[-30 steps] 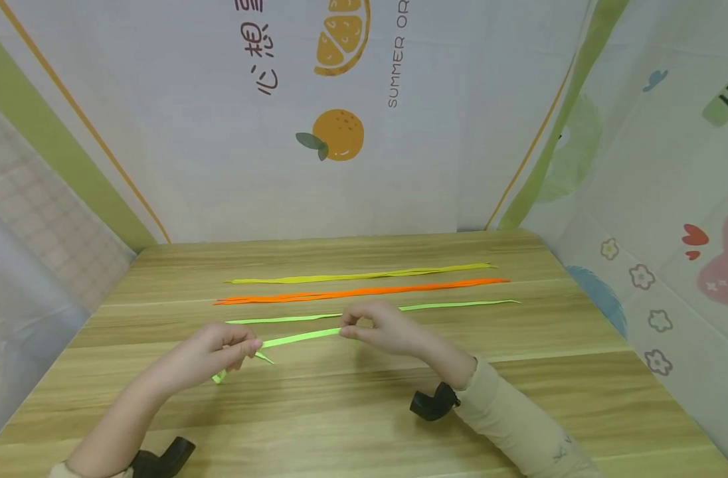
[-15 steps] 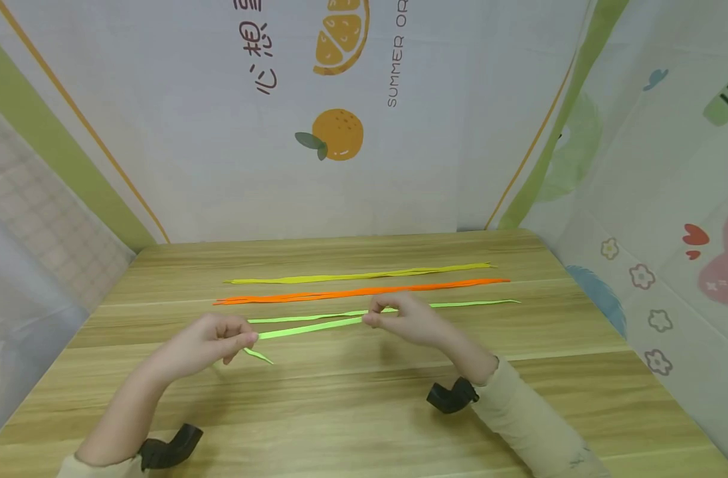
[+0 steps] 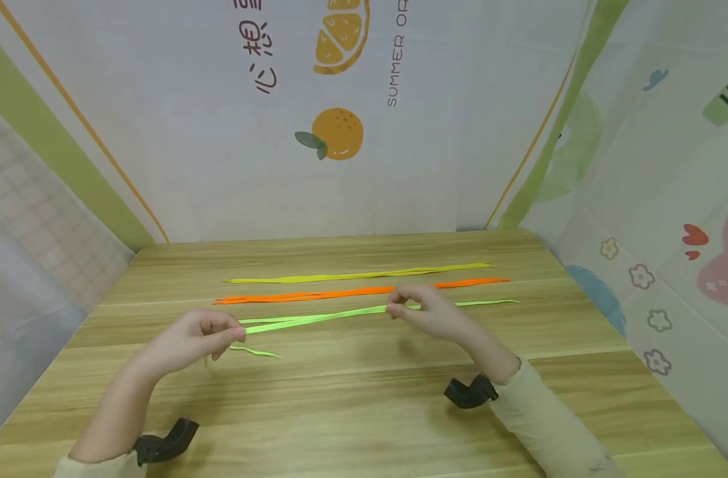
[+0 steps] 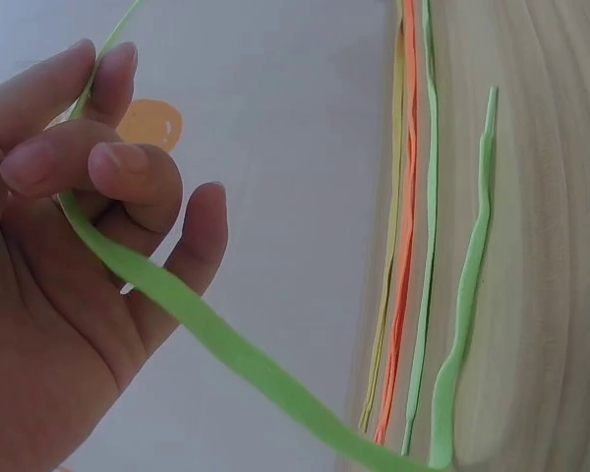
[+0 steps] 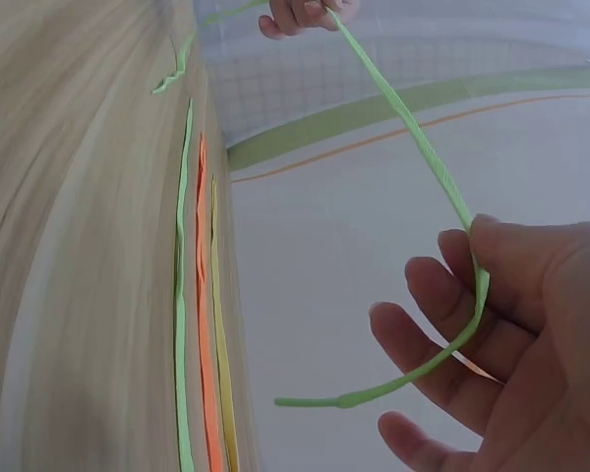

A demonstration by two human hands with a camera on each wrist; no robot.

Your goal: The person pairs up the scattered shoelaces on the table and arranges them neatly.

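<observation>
A flat light-green shoelace (image 3: 316, 320) stretches taut above the table between both hands. My left hand (image 3: 190, 340) pinches it between thumb and index finger; in the left wrist view the rest of the lace (image 4: 226, 344) passes over the palm and trails down to the table, its tipped end lying there. Thumb and fingers of my right hand (image 3: 428, 313) pinch it near the other end, and a short tail with a hard tip (image 5: 310, 402) hangs free in the right wrist view. Behind it a second green shoelace (image 3: 486, 303) lies straight on the table.
Farther back, orange shoelaces (image 3: 304, 297) and yellow shoelaces (image 3: 316, 278) lie in straight, roughly parallel lines. The wood-grain table (image 3: 340, 418) meets a printed white cloth (image 3: 220, 166) at its back edge. A black wrist mount (image 3: 168, 441) is on the left forearm, another (image 3: 471, 392) on the right.
My right hand has moved right and away, widening the span of green shoelace between the hands. My left hand has shifted slightly left and away. The trailing end has slid a little right.
</observation>
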